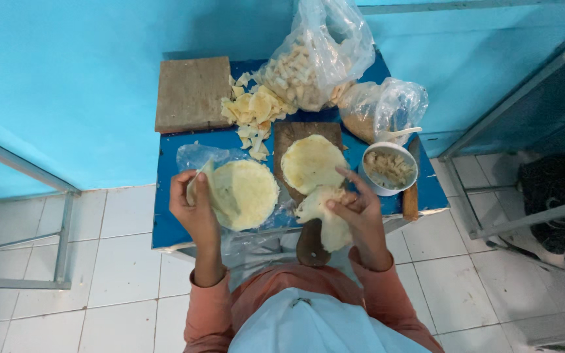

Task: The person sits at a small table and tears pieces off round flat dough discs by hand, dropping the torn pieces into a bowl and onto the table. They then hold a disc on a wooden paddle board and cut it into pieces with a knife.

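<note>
- Head view: the person's right hand [356, 210] pinches a thin, floppy round of dough [325, 219] at its upper edge. The fingers are closed on it, and the index finger points up-left toward a second round [310, 163], which lies flat on the wooden paddle board [293, 134].
- The held round hangs down and to the left from these fingers. It covers part of the board's handle [312, 248], and its long side runs roughly from top to bottom of the picture.
- The left hand [191, 202] is closed around a folded wrapper [204, 186]. This wrapper stands at the left rim of a stack of flat wrappers [250, 193], which lies to the right of the thumb and touches it.
- The white bowl of filling [390, 168] stands just to the upper right of the right hand, clearly nearer to it than to the left hand.
- Behind on the blue table [165, 196] I see dough scraps [253, 114] and two plastic bags [315, 59].
</note>
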Demonstrator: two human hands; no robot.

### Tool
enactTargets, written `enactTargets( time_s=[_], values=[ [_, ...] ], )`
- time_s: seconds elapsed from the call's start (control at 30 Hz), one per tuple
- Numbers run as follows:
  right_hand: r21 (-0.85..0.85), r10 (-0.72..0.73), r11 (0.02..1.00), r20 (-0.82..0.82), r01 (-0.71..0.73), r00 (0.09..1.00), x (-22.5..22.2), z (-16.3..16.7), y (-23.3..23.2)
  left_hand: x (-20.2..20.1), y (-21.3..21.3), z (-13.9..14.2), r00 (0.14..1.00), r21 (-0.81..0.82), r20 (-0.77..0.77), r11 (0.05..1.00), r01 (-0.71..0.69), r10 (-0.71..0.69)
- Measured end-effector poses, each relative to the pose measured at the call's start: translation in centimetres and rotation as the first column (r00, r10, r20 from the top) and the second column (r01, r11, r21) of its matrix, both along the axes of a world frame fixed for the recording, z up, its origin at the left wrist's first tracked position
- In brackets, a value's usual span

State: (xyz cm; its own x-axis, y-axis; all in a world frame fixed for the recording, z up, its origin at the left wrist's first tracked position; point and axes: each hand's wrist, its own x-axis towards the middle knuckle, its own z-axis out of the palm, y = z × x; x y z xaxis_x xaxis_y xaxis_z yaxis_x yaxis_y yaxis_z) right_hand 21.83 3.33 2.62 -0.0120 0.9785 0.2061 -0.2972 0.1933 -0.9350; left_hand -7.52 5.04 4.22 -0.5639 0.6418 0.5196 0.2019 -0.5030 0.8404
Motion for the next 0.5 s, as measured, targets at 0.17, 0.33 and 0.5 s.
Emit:
enactTargets(
  time_s=[0.17,0.33,0.5],
  values=[
    [0.305,-0.198,0.941,0.150,0.145,0.969,2.2,3.2,6.5,0.1,-0.2,-0.8,1.000,-0.007,0.020,1.000,0.001,0.000],
    [0.626,-0.452,0.773,0.430,0.103,0.782,1.2,2.9,9.7,0.3,-0.8,-1.4,0.998,-0.026,0.059,1.000,0.010,-0.008],
    [0.524,-0.408,0.836,0.793,-0.163,0.453,-1.0,-1.4,7.5,0.4,-1.0,-1.8,0.999,0.014,0.043,1.000,0.010,-0.011]
  ],
)
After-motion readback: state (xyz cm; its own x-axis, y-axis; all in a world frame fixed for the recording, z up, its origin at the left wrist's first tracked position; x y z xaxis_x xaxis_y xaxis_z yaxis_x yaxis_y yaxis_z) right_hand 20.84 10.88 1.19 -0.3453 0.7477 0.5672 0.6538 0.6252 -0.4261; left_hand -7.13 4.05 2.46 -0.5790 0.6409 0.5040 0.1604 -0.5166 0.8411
